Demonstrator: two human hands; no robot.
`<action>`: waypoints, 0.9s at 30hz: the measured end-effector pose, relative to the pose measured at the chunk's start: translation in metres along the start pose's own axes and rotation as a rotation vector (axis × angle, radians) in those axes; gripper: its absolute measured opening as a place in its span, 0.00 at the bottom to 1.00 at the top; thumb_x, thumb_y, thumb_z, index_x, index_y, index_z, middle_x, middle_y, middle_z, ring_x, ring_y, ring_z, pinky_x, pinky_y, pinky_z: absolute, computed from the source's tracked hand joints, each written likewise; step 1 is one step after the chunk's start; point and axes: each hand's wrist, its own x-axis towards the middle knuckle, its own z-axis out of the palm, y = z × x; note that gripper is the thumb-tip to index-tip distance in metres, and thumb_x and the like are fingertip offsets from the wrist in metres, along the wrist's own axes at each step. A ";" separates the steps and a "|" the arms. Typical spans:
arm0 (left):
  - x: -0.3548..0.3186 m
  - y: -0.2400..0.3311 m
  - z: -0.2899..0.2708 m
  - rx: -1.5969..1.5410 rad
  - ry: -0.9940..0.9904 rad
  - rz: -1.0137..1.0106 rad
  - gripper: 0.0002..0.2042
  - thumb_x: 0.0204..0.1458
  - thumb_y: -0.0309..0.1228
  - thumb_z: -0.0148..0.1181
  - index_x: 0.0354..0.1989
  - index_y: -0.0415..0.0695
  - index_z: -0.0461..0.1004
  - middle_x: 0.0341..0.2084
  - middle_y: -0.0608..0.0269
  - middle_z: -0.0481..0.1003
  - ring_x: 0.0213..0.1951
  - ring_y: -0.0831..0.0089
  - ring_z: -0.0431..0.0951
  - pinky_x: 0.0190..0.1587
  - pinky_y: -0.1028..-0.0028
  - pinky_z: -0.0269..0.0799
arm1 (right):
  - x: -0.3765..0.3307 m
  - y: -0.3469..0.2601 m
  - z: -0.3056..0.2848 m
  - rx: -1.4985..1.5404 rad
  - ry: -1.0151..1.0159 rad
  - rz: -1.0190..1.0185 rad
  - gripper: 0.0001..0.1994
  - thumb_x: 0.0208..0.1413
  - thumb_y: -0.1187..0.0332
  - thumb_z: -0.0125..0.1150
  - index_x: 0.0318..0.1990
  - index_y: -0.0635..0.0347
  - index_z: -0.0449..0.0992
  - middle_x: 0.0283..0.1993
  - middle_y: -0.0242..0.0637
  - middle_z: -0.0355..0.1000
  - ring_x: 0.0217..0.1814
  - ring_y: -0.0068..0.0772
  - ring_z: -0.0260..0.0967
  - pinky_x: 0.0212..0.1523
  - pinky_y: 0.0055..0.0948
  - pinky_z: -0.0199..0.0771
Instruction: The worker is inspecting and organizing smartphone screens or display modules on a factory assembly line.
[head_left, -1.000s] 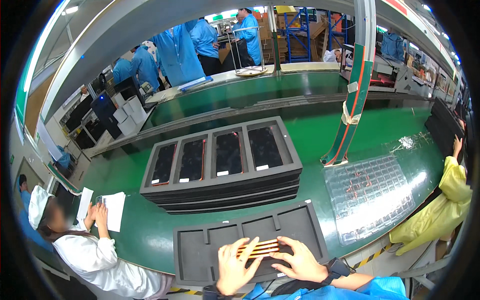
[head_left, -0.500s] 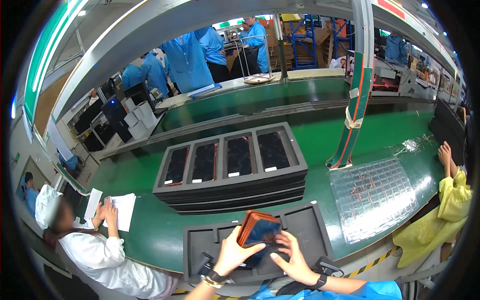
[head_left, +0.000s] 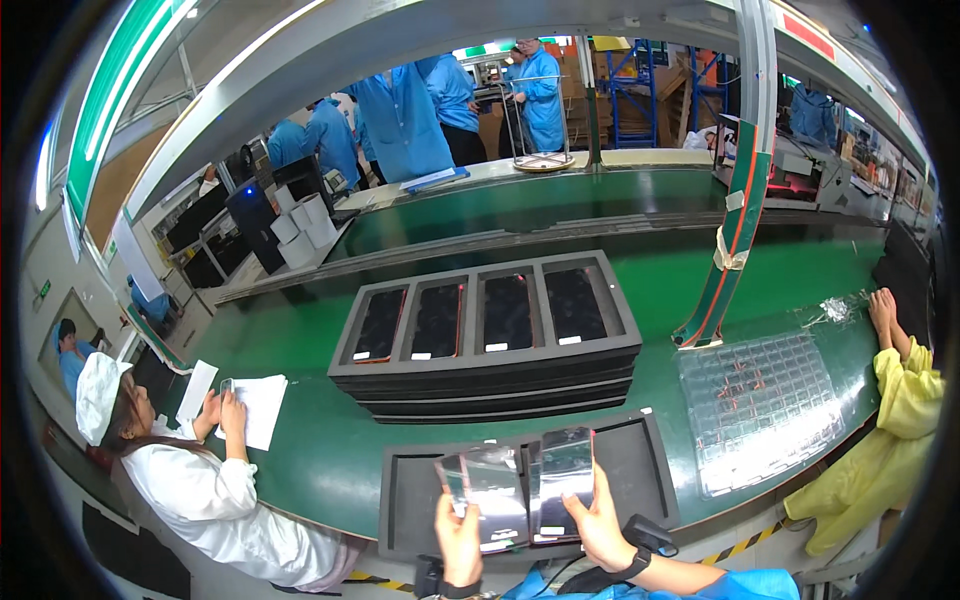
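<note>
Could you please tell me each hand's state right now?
Left hand: closed on glossy dark rectangular panels.
Right hand: closed on at least one similar panel.

Both your hands (head_left: pixel 459 542) (head_left: pixel 602 528) are bare; black wristbands (head_left: pixel 634 566) circle your wrists, a boxy black module (head_left: pixel 652 535) sits beside the right one, and your right sleeve (head_left: pixel 755 583) is bright blue.

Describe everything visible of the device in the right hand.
The device is a slim rectangle with a dark, glass-like face catching reflections, a reddish edge at its right and a white label near its lower end. The right hand grips its right side, thumb on the face. It appears over the dark foam tray, face toward the camera; contact there is unclear.
</note>
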 end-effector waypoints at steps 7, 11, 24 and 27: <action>0.028 -0.004 -0.008 0.637 0.007 0.233 0.18 0.53 0.23 0.67 0.49 0.31 0.69 0.41 0.57 0.77 0.42 0.71 0.75 0.48 0.73 0.71 | -0.002 0.038 -0.014 -0.328 -0.048 -0.075 0.33 0.61 0.77 0.57 0.70 0.63 0.47 0.64 0.43 0.59 0.67 0.34 0.57 0.70 0.35 0.54; 0.046 -0.069 -0.053 -0.054 0.125 0.194 0.20 0.49 0.24 0.69 0.50 0.33 0.70 0.41 0.56 0.76 0.45 0.66 0.76 0.51 0.66 0.71 | -0.006 0.012 -0.015 -0.522 -0.043 -0.132 0.28 0.62 0.76 0.58 0.67 0.65 0.56 0.68 0.44 0.57 0.73 0.35 0.52 0.73 0.35 0.51; 0.028 0.077 -0.034 0.791 0.043 -0.120 0.25 0.61 0.38 0.61 0.59 0.32 0.70 0.55 0.41 0.73 0.56 0.54 0.73 0.62 0.63 0.63 | 0.010 -0.017 -0.106 -0.739 0.067 -0.117 0.33 0.65 0.66 0.55 0.72 0.68 0.49 0.67 0.67 0.60 0.70 0.62 0.59 0.69 0.42 0.60; 0.031 0.070 -0.060 1.199 0.051 0.522 0.21 0.58 0.35 0.62 0.54 0.32 0.74 0.47 0.40 0.75 0.49 0.47 0.75 0.58 0.56 0.66 | 0.008 -0.021 -0.116 -0.856 0.017 -0.163 0.33 0.63 0.68 0.56 0.71 0.69 0.49 0.65 0.68 0.59 0.69 0.64 0.59 0.69 0.41 0.59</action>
